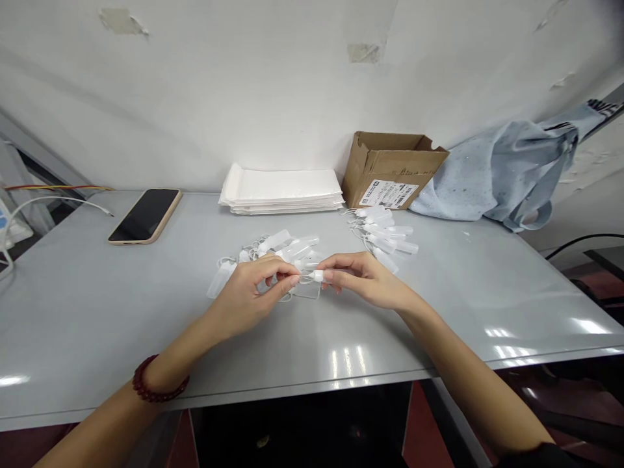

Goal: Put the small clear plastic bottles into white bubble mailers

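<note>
My left hand [253, 291] and my right hand [363, 278] meet over the middle of the grey table [97, 305]. Both pinch one small clear plastic bottle with a white cap [314, 278] between their fingertips. A red bead bracelet is on my left wrist. Just behind my hands lies a loose pile of several similar small clear bottles [280, 250]. A second group of the same bottles [385, 233] lies in a row further right, in front of the box.
An open cardboard box [390, 170] stands against the wall beside a stack of white bags [283, 190]. A phone [145, 216] lies face up at the far left. A light blue cloth bag [507, 172] rests at the right.
</note>
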Action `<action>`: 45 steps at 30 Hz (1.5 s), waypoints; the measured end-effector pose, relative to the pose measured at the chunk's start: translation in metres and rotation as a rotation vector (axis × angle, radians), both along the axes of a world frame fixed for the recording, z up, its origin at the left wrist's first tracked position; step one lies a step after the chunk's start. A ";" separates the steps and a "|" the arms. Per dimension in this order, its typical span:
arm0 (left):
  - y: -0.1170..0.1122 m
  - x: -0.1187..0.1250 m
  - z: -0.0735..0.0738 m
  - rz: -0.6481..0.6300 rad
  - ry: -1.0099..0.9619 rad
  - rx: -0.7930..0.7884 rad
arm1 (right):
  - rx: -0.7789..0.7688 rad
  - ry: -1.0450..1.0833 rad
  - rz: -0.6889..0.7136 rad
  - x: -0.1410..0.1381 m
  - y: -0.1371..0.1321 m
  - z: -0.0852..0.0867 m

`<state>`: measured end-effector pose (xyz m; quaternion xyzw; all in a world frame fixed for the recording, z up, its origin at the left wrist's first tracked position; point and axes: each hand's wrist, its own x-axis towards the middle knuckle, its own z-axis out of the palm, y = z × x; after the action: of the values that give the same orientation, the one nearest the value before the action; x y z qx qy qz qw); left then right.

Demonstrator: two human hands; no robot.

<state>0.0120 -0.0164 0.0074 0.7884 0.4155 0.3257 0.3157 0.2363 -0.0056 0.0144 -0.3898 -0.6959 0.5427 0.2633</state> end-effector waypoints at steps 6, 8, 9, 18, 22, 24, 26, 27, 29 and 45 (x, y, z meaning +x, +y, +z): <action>0.000 0.000 0.000 0.001 -0.030 0.009 | 0.005 0.011 -0.002 0.000 0.000 0.000; 0.000 0.000 0.000 0.004 -0.034 0.003 | 0.006 0.015 -0.001 0.000 0.001 0.000; 0.000 0.000 0.000 0.005 -0.036 0.002 | 0.004 0.014 -0.001 0.000 0.001 0.000; 0.000 0.001 0.001 0.009 -0.034 -0.006 | -0.012 0.030 -0.014 0.000 -0.001 -0.001; -0.001 0.001 0.001 0.005 -0.038 0.002 | -0.003 0.021 -0.016 0.000 -0.001 -0.001; -0.001 0.000 0.000 0.005 -0.045 0.006 | 0.005 0.018 -0.018 0.000 -0.001 0.000; -0.001 0.000 -0.001 0.006 -0.046 0.005 | 0.013 0.017 -0.016 0.000 -0.001 0.000; -0.001 0.000 -0.001 0.007 -0.045 0.006 | 0.018 0.015 -0.015 0.000 -0.001 0.001; -0.001 0.000 -0.002 0.008 -0.041 0.008 | 0.030 0.005 -0.014 -0.001 -0.001 0.001; -0.003 0.002 -0.001 -0.003 0.007 0.092 | 0.063 -0.042 -0.009 -0.003 -0.004 0.000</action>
<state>0.0143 -0.0189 0.0064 0.8040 0.3998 0.3413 0.2781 0.2332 -0.0095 0.0141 -0.3955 -0.7163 0.5110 0.2634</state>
